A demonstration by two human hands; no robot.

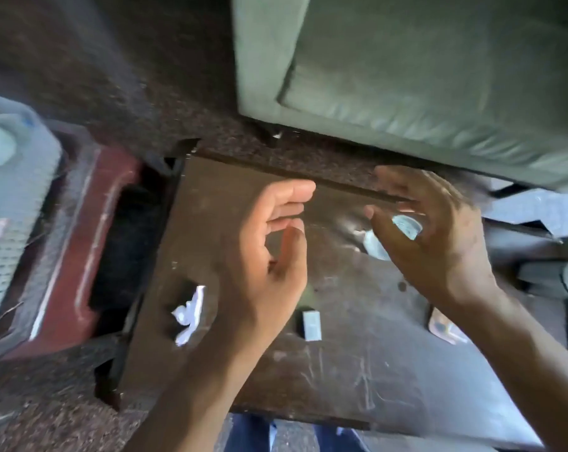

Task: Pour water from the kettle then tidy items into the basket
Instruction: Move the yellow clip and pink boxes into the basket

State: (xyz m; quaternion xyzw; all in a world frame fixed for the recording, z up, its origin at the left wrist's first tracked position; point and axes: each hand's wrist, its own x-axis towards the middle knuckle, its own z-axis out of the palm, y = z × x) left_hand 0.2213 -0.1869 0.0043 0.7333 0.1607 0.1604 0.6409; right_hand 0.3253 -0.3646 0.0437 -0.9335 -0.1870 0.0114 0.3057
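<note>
Now both hands hover loosely spread above the scratched brown wooden table [357, 370], holding nothing: left hand [269, 252] with fingers gently curved, right hand [436, 236] over a round clear glass [403, 228]. At far left stands a pale perforated plastic basket [8, 230].

Home living room, seen from above. Green upholstered sofa [439, 76] at 1 o'clock, standing on dark speckled carpet [129, 76]. Low, scratched brown coffee table [357, 370] at centre. Red plastic stool [80, 243] at 9 o'clock carries a pale perforated basket [11, 207], blurred
</note>
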